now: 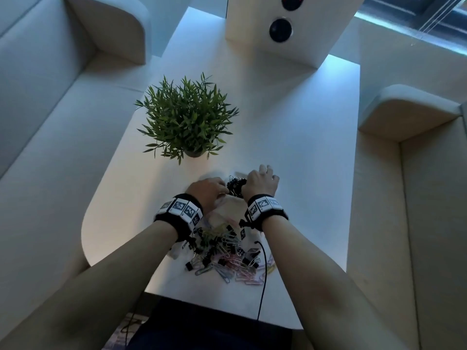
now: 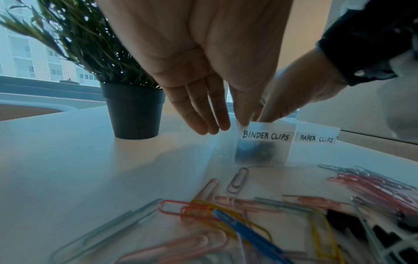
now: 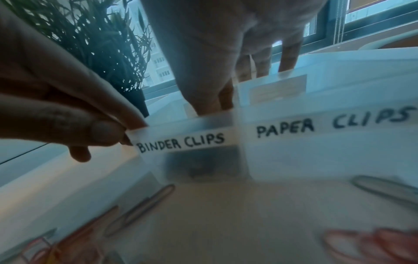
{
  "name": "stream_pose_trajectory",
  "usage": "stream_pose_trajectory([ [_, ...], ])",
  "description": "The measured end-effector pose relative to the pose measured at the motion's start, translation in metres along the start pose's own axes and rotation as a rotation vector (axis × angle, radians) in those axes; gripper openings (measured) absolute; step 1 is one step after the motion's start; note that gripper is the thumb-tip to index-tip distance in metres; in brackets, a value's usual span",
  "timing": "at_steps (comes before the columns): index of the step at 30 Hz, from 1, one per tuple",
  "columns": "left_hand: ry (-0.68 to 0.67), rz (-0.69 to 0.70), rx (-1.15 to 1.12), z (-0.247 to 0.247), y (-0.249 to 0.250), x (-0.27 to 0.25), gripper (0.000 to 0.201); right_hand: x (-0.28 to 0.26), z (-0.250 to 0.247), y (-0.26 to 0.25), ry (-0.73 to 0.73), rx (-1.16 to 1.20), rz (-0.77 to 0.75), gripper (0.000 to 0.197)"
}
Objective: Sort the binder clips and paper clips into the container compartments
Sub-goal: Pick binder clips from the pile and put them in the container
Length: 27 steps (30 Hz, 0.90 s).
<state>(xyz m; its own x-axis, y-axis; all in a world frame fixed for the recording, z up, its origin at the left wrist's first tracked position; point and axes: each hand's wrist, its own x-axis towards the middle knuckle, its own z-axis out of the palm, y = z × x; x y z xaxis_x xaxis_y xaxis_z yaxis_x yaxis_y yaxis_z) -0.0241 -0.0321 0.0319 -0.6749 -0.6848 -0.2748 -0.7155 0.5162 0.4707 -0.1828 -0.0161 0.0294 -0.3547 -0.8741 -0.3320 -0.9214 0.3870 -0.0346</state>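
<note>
Head view: both hands at the container, loose clips heaped behind the wrists.
The left hand (image 2: pixel 203 67) pinches the corner of the container (image 3: pixel 294 151) at its BINDER CLIPS compartment (image 2: pixel 260 151), other fingers straight. The right hand (image 1: pixel 262 181) reaches into it; its grip cannot be told. Paper clips (image 2: pixel 226 218) and binder clips (image 1: pixel 222 261) lie on the tabletop (image 1: pixel 303 147): light, springy, apt to tangle, so lift each singly by an end.

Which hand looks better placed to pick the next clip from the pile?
Probably the right hand: its fingers look free, while the left hand pinches the container corner, and the pile lies near both.
</note>
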Motion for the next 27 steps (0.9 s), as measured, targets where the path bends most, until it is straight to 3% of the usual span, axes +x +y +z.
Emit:
stream_pose_trajectory([
  [5, 0.032, 0.005, 0.026, 0.001, 0.003, -0.002, 0.025, -0.01, 0.007, 0.01, 0.139, 0.184, -0.041, 0.019],
  [8, 0.038, -0.013, 0.031, 0.003, 0.005, -0.002, 0.024, -0.018, 0.003, 0.022, 0.182, 0.415, -0.046, 0.018],
  [13, 0.07, -0.06, 0.014, 0.01, 0.003, 0.001, 0.023, -0.035, -0.005, 0.049, 0.261, 0.755, 0.07, 0.013],
  [16, 0.073, -0.061, 0.022, 0.012, 0.002, 0.004, 0.023, -0.038, 0.003, 0.061, 0.255, 0.694, 0.12, 0.013],
  [20, 0.047, -0.093, 0.062, 0.01, 0.003, 0.0, 0.024, -0.039, 0.014, 0.063, 0.267, 0.51, 0.033, 0.014],
  [24, 0.142, -0.114, -0.032, 0.007, 0.0, -0.022, 0.04, -0.053, 0.014, 0.072, 0.492, 0.527, 0.04, 0.007],
  [27, 0.228, -0.167, -0.129, 0.012, -0.017, -0.044, 0.033, -0.082, 0.022, 0.085, 0.607, 0.639, 0.118, 0.008],
])
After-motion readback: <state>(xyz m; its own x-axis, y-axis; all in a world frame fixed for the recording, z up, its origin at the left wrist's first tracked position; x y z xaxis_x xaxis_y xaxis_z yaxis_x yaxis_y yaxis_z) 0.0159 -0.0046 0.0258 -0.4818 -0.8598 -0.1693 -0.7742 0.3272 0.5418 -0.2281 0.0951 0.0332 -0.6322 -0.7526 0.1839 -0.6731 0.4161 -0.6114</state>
